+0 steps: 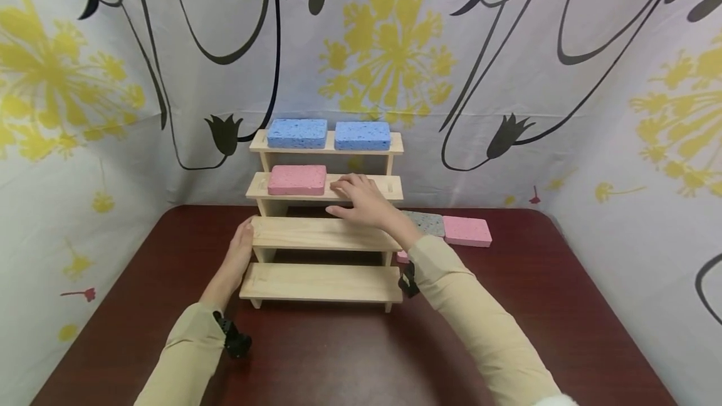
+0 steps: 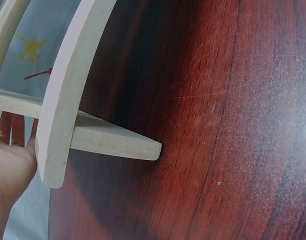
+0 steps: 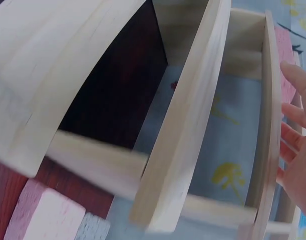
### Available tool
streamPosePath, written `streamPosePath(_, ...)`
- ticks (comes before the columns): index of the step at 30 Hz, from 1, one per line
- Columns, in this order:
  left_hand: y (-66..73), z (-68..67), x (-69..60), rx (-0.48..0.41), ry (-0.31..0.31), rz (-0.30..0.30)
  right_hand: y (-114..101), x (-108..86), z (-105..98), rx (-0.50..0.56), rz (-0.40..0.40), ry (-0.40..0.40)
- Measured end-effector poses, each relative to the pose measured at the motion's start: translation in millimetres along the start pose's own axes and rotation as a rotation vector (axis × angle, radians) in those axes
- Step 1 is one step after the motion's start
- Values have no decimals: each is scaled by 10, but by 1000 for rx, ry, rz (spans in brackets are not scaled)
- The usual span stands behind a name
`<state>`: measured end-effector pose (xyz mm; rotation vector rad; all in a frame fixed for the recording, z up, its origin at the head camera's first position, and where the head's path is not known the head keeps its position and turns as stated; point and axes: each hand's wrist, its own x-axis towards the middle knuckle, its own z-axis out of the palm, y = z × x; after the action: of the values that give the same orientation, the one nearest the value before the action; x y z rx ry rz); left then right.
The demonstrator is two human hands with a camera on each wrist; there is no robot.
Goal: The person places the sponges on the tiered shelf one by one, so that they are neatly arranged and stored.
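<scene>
A light wooden tiered stand [image 1: 327, 234] stands on the table. On its top shelf lie two blue sponges, the left blue sponge [image 1: 297, 133] beside the right blue sponge [image 1: 363, 136]. A pink sponge [image 1: 297, 180] lies on the left half of the shelf below. Just right of that sponge, my right hand [image 1: 363, 200] reaches over the same shelf, fingers slightly bent and holding nothing. My left hand [image 1: 239, 249] rests against the stand's left side by the third shelf. In the left wrist view its fingers [image 2: 17, 131] look fairly straight beside the wood; the thumb is hidden.
Right of the stand, a grey sponge [image 1: 425, 223] and another pink sponge [image 1: 467, 231] lie on the dark red-brown table [image 1: 316, 356]. A bit of pink shows near the stand's right leg, partly hidden by my right arm. Patterned cloth [image 1: 361, 36] hangs behind and at the sides.
</scene>
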<state>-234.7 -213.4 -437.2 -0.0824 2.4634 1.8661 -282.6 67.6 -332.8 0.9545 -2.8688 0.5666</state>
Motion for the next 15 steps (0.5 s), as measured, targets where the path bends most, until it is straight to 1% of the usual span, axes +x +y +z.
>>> streamPosePath(2, -1, 3, 2, -1, 2, 1, 64, -49, -40, 7, -9, 44)
streamPosePath(5, -7, 6, 4, -13, 8, 3, 196, -132, -106, 9, -43, 150)
streamPosePath(8, -16, 11, 7, -22, 8, 5, 350, -238, -186, 28, -45, 253)
streamPosePath(13, -25, 12, 10, -28, 4, 7, 678, -455, -246, 102, 21, 429)
streamPosePath(15, -26, 15, 9, -23, 4, 3, 826, -554, -232, 125, 79, 465)
